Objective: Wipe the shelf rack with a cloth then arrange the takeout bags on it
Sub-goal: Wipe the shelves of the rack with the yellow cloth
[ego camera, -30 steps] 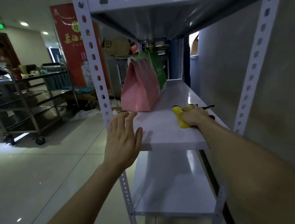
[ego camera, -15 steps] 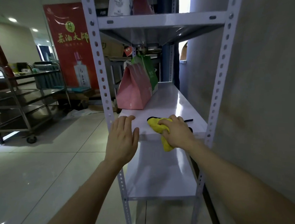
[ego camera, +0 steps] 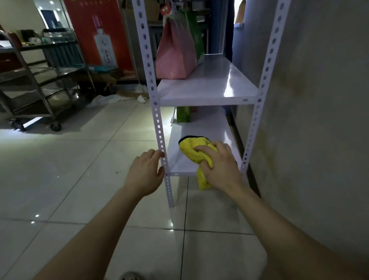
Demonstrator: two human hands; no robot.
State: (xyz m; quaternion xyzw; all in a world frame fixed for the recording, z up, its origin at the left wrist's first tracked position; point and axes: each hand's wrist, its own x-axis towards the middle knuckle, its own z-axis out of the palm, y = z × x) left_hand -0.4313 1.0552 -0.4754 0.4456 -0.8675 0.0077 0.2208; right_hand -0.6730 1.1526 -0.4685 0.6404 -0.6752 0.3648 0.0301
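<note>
Update: wiping has moved down a level. Half a second ago the cloth (ego camera: 193,150) was at the front edge of the middle shelf (ego camera: 211,85). Now we have it on the bottom shelf (ego camera: 206,128) of the shelf rack (ego camera: 268,57), near the front, with one tail hanging over the front lip. We read that as middle shelf done and bottom shelf just starting, so we're still in the wipe phase and arranging hasn't begun. Right hand (ego camera: 219,168) grasps the bunched cloth, fingers curled over the top of it, palm down, forearm reaching forward from the lower right. Left hand (ego camera: 145,173) has come down too. It was flat on the middle shelf's front corner; now it sits at the front-left post (ego camera: 157,111), level with the bottom shelf, index tip and thumb touching the post. We cannot tell whether the fingers close round it or just brace. Bags are unmoved: pink bag (ego camera: 175,53) stands at the left side of the middle shelf, with the green bag (ego camera: 194,33) right behind it, touching. A second green bag (ego camera: 183,114) stands further back on the bottom shelf, apart from the cloth. It's in the wipe path, so we'd expect to wipe round it or shift it. Risks, as we judge them: the hanging tail could drag the cloth off the lip, and the back of the bottom shelf is dim and partly hidden under the middle shelf.
</note>
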